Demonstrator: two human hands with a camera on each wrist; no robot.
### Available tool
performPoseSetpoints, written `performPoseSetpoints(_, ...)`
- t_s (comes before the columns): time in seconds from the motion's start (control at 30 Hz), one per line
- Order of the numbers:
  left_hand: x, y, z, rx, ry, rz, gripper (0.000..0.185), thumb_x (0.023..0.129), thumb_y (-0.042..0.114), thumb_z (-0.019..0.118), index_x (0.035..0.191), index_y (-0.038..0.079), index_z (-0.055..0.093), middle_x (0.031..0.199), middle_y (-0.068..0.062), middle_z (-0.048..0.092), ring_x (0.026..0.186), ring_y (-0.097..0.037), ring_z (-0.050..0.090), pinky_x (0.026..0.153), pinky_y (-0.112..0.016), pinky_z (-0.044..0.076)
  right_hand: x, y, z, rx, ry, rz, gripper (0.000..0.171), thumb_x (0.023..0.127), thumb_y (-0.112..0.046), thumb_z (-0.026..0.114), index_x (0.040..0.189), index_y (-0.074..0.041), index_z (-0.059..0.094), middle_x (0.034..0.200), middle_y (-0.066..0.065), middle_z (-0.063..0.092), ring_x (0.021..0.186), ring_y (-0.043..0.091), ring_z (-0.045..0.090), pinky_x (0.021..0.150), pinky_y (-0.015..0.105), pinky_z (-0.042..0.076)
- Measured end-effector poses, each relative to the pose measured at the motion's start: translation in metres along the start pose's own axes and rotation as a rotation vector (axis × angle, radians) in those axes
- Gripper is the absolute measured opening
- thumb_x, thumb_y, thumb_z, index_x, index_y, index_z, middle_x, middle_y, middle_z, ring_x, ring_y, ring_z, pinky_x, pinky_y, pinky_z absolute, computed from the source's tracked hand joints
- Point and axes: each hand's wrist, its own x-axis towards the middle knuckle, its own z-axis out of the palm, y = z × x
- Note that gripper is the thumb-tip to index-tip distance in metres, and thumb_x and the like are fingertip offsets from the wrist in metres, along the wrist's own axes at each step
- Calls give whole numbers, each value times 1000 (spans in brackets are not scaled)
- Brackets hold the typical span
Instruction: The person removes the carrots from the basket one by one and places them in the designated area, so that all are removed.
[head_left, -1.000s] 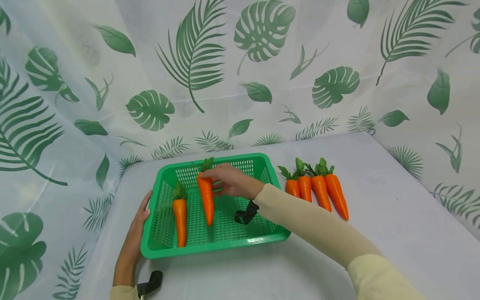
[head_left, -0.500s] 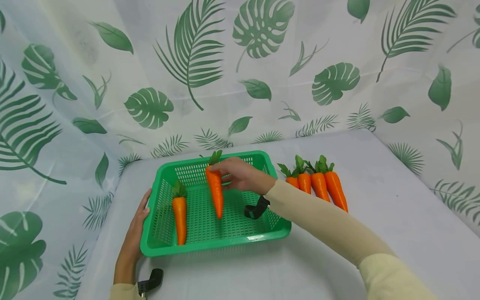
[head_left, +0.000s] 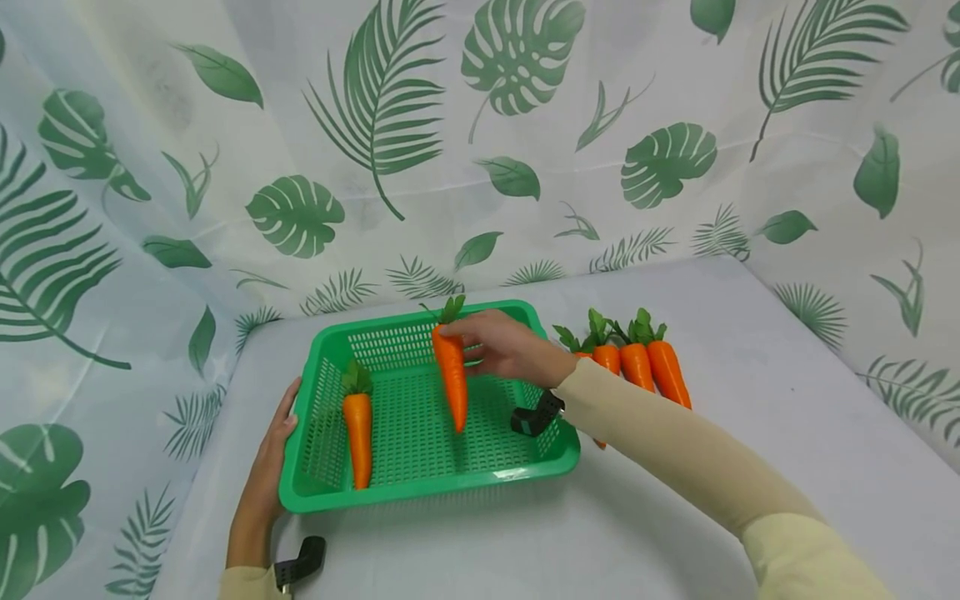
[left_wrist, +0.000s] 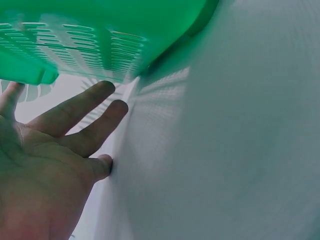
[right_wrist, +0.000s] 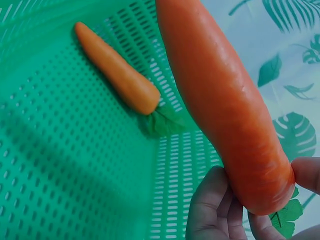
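Note:
My right hand pinches an orange carrot near its leafy top, holding it tip down over the green plastic basket. In the right wrist view the thumb and fingers grip the carrot's thick end. A second carrot lies inside the basket near its left wall, leaves toward the back. My left hand is at the basket's left side, thumb by the rim. The left wrist view shows the left hand's fingers extended beside the slotted basket wall.
Several carrots with green tops lie side by side on the white table to the right of the basket, partly hidden by my right sleeve. A leaf-patterned curtain rises behind the table and at both sides.
My right hand has moved right over the basket, carrying the carrot from near the left-lying carrot toward the basket's middle. The left hand stays at the basket's left side.

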Motion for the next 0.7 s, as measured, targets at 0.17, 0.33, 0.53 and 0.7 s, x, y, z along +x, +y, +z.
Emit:
performPoseSetpoints(0.17, 0, 1, 0, 9, 1, -23, 59, 118, 45, 24, 174, 35, 12, 179, 1, 8, 145, -18, 27, 108, -31, 31, -4, -5, -10, 23, 25, 5, 36, 102, -11, 71, 135, 3, 64, 133, 21, 59, 112, 36, 63, 98, 51, 52)
performPoseSetpoints(0.33, 1, 2, 1, 21, 3, -38, 59, 117, 46, 24, 174, 36, 11, 179, 1, 7, 149, -25, 25, 113, -42, 29, -9, -8, -23, 21, -14, -13, 27, 104, -12, 69, 126, 3, 68, 123, 17, 62, 107, 33, 61, 101, 52, 50)
performPoseSetpoints(0.53, 2, 2, 1, 28, 4, -30, 59, 118, 46, 24, 174, 36, 11, 179, 2, 6, 147, -25, 26, 113, -43, 30, -15, -12, -37, 33, -2, -17, 36, 105, -12, 66, 137, 4, 61, 134, 20, 58, 116, 37, 59, 102, 53, 49)
performPoseSetpoints(0.7, 3, -1, -2, 22, -12, 10, 61, 118, 42, 25, 175, 29, 8, 179, -7, 4, 141, -11, 30, 105, -23, 33, -21, -14, -51, 47, 8, -16, 40, 107, -14, 64, 143, 3, 57, 139, 21, 54, 120, 37, 57, 106, 54, 46)
